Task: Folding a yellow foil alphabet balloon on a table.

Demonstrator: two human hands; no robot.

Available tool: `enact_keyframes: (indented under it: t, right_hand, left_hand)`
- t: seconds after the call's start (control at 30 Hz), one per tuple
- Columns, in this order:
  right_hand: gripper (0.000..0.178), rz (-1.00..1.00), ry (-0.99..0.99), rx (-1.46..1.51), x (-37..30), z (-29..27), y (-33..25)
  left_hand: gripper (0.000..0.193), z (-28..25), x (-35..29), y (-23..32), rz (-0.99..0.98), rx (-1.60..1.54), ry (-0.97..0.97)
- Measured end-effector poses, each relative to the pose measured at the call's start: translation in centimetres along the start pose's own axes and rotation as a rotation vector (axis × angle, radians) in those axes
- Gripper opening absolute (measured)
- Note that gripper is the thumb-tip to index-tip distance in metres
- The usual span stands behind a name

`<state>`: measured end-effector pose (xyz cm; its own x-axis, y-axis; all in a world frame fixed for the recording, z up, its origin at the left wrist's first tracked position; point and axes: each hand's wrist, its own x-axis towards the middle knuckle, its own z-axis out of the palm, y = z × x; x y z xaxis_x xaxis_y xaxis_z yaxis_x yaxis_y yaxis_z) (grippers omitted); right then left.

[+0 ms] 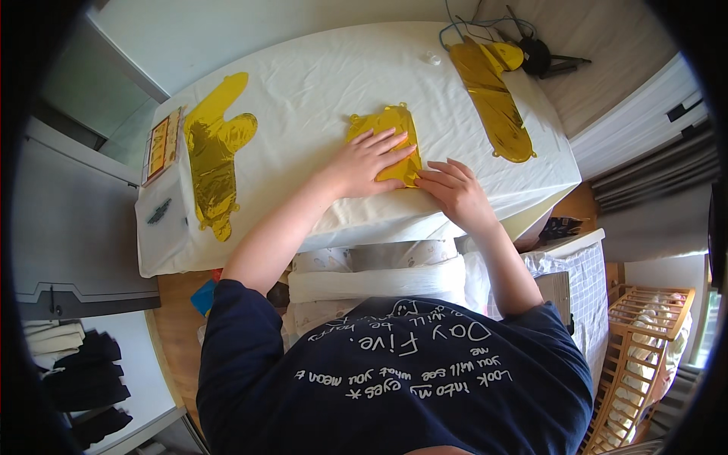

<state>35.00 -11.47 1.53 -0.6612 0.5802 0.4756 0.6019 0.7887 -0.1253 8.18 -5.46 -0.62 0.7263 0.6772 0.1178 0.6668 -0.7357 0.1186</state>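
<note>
A gold foil balloon [392, 119], flat and seemingly folded into a compact piece, lies on the white-covered table in front of me. My left hand [364, 165] rests flat across it, fingers spread and palm down. At its lower right corner, my right hand [455, 193] has its fingers close together on the foil edge; the thumb is mostly hidden. Further left lies another flat gold foil balloon [212, 155], long with a rounded side lobe. A third gold foil balloon [491, 98], also uninflated, stretches along the table's right side.
The white tablecloth [303, 98] has wrinkles and hangs over the front edge. On the left are a flat printed package [161, 146] and a clear bag [161, 220]. A black stand [537, 57] with a blue cable is at the far right. A wooden rack [644, 326] stands lower right.
</note>
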Motion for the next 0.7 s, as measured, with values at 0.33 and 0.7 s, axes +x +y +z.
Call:
enact_keyframes:
  t: [0.33, 0.7]
  right_hand:
    - [0.029, 0.122, -0.022, 0.097, -0.4, -0.5, -1.7]
    - [0.041, 0.044, -0.075, 0.134, 1.7, 2.5, -2.2]
  left_hand:
    - [0.086, -0.4, -0.3, 0.3, 0.005, 0.024, -0.013]
    - [0.089, -0.1, 0.3, -2.2, -0.105, -1.055, 0.102]
